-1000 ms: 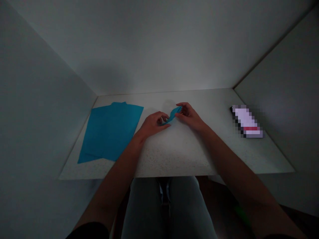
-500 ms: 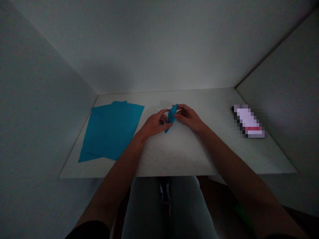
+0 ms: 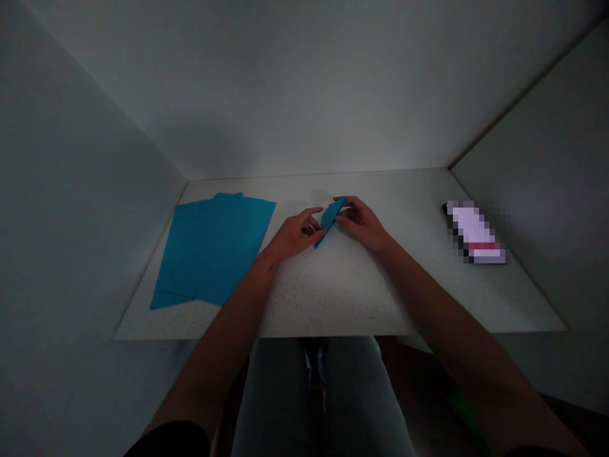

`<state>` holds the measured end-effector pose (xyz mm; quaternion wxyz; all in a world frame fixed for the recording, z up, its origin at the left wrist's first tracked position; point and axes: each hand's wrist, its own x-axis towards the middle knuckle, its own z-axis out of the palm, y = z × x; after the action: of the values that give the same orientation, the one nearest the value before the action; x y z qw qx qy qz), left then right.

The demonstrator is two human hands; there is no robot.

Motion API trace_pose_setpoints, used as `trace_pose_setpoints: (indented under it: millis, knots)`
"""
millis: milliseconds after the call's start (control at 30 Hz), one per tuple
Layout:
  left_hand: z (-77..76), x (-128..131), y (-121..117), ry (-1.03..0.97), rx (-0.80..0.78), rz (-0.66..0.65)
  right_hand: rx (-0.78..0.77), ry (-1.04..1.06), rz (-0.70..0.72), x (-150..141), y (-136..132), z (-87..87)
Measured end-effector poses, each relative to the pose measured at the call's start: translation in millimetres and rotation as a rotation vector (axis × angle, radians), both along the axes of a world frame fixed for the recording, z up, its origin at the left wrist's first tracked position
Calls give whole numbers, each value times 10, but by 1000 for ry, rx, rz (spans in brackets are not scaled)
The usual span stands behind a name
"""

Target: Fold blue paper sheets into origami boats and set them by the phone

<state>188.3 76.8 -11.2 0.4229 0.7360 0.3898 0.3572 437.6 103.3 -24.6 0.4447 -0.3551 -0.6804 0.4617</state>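
Note:
A small folded piece of blue paper (image 3: 332, 214) is held up between my two hands over the middle of the white table (image 3: 328, 298). It slants from lower left to upper right. My left hand (image 3: 299, 235) has its thumb against the lower left end of the paper, with the index finger stretched out behind it. My right hand (image 3: 360, 221) pinches the upper right end between thumb and fingers. The exact fold layers are too small to make out.
Blue paper sheets (image 3: 214, 251) lie loosely overlapped on the left of the table, next to my left forearm. On the right lies a phone (image 3: 476, 232) with a blurred screen. Walls close in the table at the back and both sides.
The folded paper has tilted further over to the right, its upper tip moving right along with my right fingers. My left index finger has come away from the paper's upper edge.

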Motion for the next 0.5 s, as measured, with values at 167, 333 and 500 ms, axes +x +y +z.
trace_pose_setpoints:
  millis: [167, 333, 500]
  knots:
    - [-38, -13, 28, -14, 23, 14, 10, 6, -4, -1, 4, -7]
    - [-142, -7, 71, -13, 155, 55, 98, -61, 20, -27, -30, -18]
    - [-160, 9, 69, 81, 233, 48, 178, -135, -34, -62, -66, -19]
